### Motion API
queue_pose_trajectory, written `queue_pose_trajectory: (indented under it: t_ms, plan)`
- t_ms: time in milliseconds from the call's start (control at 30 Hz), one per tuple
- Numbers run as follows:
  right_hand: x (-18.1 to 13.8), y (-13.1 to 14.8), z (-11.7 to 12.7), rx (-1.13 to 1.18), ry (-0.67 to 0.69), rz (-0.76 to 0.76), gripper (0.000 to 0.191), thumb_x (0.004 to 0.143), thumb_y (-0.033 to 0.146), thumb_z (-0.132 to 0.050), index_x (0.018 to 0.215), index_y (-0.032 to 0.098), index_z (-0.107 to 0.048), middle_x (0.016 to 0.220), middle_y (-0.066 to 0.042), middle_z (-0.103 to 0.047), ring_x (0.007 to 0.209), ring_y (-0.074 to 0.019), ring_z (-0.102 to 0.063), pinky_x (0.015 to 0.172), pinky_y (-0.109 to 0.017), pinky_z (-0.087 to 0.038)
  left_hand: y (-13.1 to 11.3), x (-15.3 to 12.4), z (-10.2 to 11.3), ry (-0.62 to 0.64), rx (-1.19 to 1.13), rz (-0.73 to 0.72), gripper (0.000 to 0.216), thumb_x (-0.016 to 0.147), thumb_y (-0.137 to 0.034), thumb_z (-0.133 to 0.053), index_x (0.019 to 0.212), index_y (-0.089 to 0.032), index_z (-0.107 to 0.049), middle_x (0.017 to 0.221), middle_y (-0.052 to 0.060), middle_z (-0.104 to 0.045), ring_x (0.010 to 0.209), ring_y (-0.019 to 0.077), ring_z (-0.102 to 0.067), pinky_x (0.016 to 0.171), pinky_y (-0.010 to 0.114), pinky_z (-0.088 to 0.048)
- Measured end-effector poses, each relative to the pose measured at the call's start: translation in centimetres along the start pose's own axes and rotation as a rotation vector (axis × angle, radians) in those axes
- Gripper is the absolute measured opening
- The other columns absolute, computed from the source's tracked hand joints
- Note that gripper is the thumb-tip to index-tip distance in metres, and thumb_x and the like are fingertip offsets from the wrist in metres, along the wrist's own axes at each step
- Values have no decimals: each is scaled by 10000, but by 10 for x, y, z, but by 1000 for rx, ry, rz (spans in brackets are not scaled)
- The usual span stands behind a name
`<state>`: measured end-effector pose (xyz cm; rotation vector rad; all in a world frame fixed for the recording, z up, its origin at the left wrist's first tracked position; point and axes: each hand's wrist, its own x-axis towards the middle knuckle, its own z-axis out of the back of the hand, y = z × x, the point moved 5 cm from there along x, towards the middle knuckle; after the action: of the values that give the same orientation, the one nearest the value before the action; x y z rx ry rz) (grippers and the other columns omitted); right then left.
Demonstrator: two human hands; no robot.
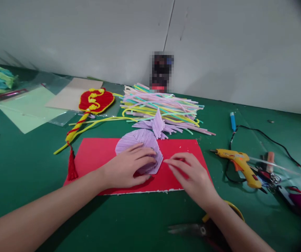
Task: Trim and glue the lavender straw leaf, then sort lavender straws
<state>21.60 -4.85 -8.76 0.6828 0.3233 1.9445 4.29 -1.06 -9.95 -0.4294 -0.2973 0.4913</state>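
A red sheet (95, 154) lies on the green table. On it rests a rounded fan shape of lilac pipe cleaners (140, 141). My left hand (129, 168) lies flat on that shape with its fingers stretched out, pressing it down. My right hand (189, 173) rests on the red sheet just right of the shape, fingers together and extended, fingertips close to its right edge and holding nothing that I can see.
A heap of pastel pipe cleaners (163, 105) lies behind the sheet. A red and yellow fan with a tassel (95, 101) sits at the left, with clear sleeves of paper (29, 108). A yellow glue gun (241, 164) and its cable lie right; scissors (205, 229) near my right wrist.
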Motion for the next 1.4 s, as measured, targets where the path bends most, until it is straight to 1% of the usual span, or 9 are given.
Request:
queue_pose_trajectory:
  t_ms: [200, 333, 500, 667, 800, 867, 1000, 1200, 1400]
  plan:
    - [-27, -57, 73, -360, -201, -325, 217, 874, 330, -468, 955, 226, -642, 914, -56, -626, 842, -198, -593, 769, -346, -470, -1, -1, -1, -67, 83, -11, 260, 859, -314, -501, 1077, -193, -578, 1220, 68, -550, 1154, 200, -474, 1027, 365, -346]
    - [-72, -116, 115, -776, -166, -607, 351, 854, 425, -419, 861, 162, -651, 843, -132, -606, 856, -298, -579, 733, -413, -439, -7, -1, -3, -78, 207, -60, 272, 887, -310, -469, 1086, -163, -581, 1151, 80, -588, 1082, 213, -511, 994, 385, -363]
    - [-106, -166, 121, -566, -56, -951, 459, 792, 595, -405, 721, 200, -628, 665, -120, -592, 552, -275, -557, 547, -397, -399, -14, 2, -3, 11, 264, -3, 280, 918, -301, -416, 1110, -167, -570, 1164, 78, -585, 1030, 216, -538, 907, 373, -421]
    - [-105, -171, 108, -462, -68, -1046, 519, 757, 659, -387, 854, 196, -601, 723, -131, -624, 698, -338, -602, 590, -394, -423, -9, 2, 19, -37, 205, 146, 262, 929, -267, -373, 1095, -216, -570, 1135, 43, -601, 1026, 187, -551, 907, 345, -420]
    - [-110, -166, 104, -481, -94, -1084, 562, 799, 638, -307, 993, 180, -567, 859, -170, -638, 809, -364, -606, 620, -400, -419, 36, -10, 53, -296, 304, 619, 266, 879, -341, -438, 1032, -175, -578, 1086, 94, -598, 997, 235, -559, 859, 375, -441]
    - [-113, -162, 104, -484, -148, -1103, 549, 821, 610, -295, 1041, 174, -545, 933, -189, -633, 862, -362, -604, 638, -393, -413, 62, -14, 55, -207, 320, 739, 277, 799, -399, -539, 924, -162, -608, 996, 111, -614, 973, 272, -561, 850, 398, -437]
    - [-112, -153, 107, -471, -300, -1079, 494, 835, 558, -340, 1051, 159, -533, 997, -196, -633, 923, -356, -597, 689, -384, -402, 92, -14, 45, -96, 147, 759, 265, 678, -421, -641, 798, -188, -605, 895, 80, -615, 881, 246, -578, 799, 355, -449]
    - [-110, -145, 112, -510, -452, -1043, 444, 835, 530, -369, 1034, 169, -537, 1230, -203, -556, 942, -356, -596, 704, -387, -404, 80, -12, 43, -249, -200, 682, 176, 678, -331, -610, 778, -208, -533, 842, 14, -625, 822, 201, -591, 734, 316, -446]
    - [-110, -147, 111, -469, -470, -1074, 441, 820, 547, -385, 1013, 185, -546, 1080, -185, -632, 948, -366, -593, 701, -386, -400, 82, -10, 39, -303, -533, 734, 252, 717, -400, -590, 817, -203, -470, 783, 25, -655, 726, 185, -636, 640, 290, -464]
